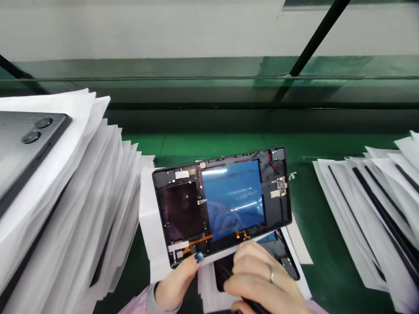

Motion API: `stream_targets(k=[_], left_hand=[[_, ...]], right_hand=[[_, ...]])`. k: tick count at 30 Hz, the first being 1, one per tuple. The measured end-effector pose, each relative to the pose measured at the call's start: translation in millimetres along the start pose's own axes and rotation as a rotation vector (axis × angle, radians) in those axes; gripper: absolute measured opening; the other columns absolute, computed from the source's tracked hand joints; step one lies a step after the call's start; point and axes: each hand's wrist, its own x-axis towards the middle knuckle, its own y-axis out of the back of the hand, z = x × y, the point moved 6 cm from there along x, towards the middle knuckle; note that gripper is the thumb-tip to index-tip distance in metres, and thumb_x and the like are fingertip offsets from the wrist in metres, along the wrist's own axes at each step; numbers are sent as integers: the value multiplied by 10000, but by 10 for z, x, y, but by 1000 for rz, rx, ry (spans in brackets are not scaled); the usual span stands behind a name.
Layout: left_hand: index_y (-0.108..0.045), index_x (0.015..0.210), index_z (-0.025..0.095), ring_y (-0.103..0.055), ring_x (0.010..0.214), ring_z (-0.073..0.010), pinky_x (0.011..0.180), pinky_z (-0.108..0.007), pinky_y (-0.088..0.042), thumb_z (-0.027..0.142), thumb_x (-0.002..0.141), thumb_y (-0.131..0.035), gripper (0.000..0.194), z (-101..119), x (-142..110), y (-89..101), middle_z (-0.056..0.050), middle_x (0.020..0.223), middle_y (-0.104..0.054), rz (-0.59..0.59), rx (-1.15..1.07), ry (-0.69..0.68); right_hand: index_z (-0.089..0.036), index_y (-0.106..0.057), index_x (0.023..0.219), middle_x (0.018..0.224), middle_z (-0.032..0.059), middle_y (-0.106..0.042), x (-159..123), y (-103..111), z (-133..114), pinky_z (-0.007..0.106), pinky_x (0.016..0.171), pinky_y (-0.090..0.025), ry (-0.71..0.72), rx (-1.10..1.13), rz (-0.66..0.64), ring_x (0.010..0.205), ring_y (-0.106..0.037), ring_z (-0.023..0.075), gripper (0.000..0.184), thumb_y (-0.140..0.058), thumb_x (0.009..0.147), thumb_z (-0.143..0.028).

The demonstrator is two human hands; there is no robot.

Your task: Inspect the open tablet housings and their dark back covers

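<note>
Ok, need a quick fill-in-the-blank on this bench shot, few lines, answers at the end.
The left hand holds the edge of an opened tablet, whose central panel is ____.
The right hand wears a ____ on one finger.
The dark tablet on the white paper stack shows two round camera ____.
Thin ____ wires run inside the opened tablet's top corners.

Missing words: blue; ring; lenses; red.

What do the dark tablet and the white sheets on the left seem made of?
The tablet back looks like matte brushed grey metal, going by its streaky sheen. The white sheets look like thin paper or foam wrap, given their limp edges; hard to say which.
</note>
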Motion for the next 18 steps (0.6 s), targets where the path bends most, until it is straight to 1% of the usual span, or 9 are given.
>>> stream_targets(k=[3, 5, 8, 11, 14, 18], left_hand=[[-773, 1146, 215, -428, 1434, -351, 1259, -551, -126, 388, 890, -668, 327, -40, -54, 100, -83, 1317, -712, 74, 52, -25], [-816, 1027, 226, -437, 1427, -358, 1259, -556, -110, 417, 873, -692, 275, -58, -93, 155, -77, 1248, -749, 117, 88, -31], [-840, 877, 255, -464, 1405, -368, 1259, -564, -103, 484, 822, -746, 254, -85, -145, 199, -61, 1141, -791, 180, 83, 22], [-841, 806, 270, -496, 1382, -359, 1260, -552, -127, 518, 783, -780, 257, -89, -179, 202, -57, 1040, -816, 231, 87, 59], [-843, 830, 269, -511, 1372, -348, 1255, -540, -171, 492, 796, -779, 234, -86, -191, 208, -65, 1000, -822, 243, 81, 36], [-823, 1002, 284, -563, 1324, -356, 1210, -575, -289, 405, 850, -740, 211, -108, -194, 287, -59, 1092, -804, 249, 119, -19]], right_hand=[[-194, -602, 949, 708, 10, -550, 39, 33, 40, 326, 654, -490, -5, -18, 8, 677, -517, 176, 163, -482, 957, -85], [-201, -601, 951, 705, 7, -553, 49, 48, 43, 332, 664, -501, -24, -14, 9, 669, -523, 177, 188, -471, 940, -66], [-212, -600, 983, 726, 14, -588, 64, 27, 39, 347, 684, -519, -67, -17, -32, 675, -548, 186, 200, -489, 917, -58], [-225, -588, 1006, 736, 19, -610, 72, 12, 40, 360, 709, -532, -110, -28, -39, 688, -569, 194, 221, -496, 908, -49], [-224, -587, 979, 731, 30, -603, 75, 13, 51, 361, 723, -546, -163, -19, -21, 714, -569, 202, 189, -490, 919, -72], [-216, -565, 978, 738, 23, -595, 94, 2, 43, 325, 691, -537, -190, -5, -15, 719, -556, 186, 204, -491, 909, -40]])
